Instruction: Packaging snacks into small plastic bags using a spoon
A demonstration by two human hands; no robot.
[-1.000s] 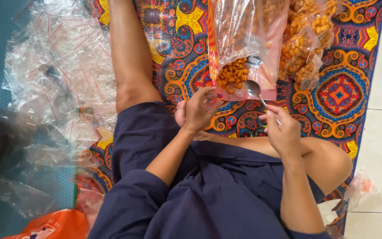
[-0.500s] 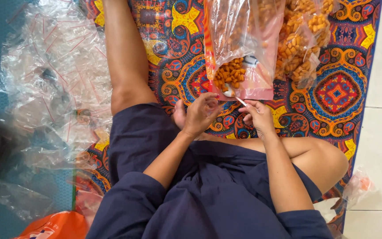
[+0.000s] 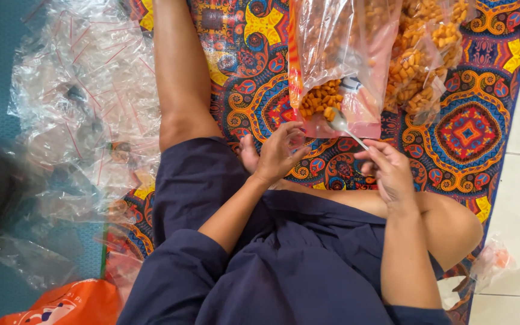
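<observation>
Two hands — the left hand and the right hand. One metal spoon. Two clear bags of orange snacks — one open bag, one bag beside it. One patterned mat. One orange bag. The empty clear bags lie heaped, too many to count.

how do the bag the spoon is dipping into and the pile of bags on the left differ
The open bag holds orange snack pieces; the pile of small bags looks empty. The open bag is large and stands propped up; the small bags lie flat and heaped. The right hand works a spoon at the open bag's mouth; no hand touches the pile. Both are clear plastic.
</observation>
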